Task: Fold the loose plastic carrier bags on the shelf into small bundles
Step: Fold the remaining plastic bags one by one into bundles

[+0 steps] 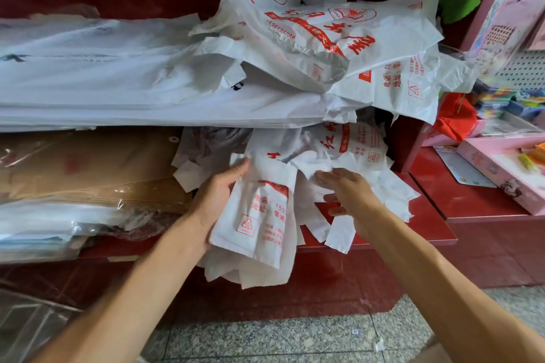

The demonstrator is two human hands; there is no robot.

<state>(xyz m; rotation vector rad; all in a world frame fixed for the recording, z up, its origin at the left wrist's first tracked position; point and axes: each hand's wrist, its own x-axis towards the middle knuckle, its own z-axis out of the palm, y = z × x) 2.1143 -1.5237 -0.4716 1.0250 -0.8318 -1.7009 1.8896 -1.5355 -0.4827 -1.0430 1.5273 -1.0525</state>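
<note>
A white carrier bag [259,215] with red print, folded lengthwise, hangs over the front edge of the red shelf [427,221]. My left hand [216,194] grips its left side, thumb on top near the upper end. To the right, my right hand [348,191] reaches into more loose white bags [348,153] lying crumpled on the shelf, its fingers curled round a bag strip [339,233] that hangs below the palm. A heap of the same printed bags [339,38] rests higher up on a white stack.
A thick stack of white sheets [132,82] fills the upper left, with brown cardboard under clear film [88,168] below it. Pink boxes and stationery [501,168] stand on the red counter at right. Speckled floor tiles [280,339] lie below.
</note>
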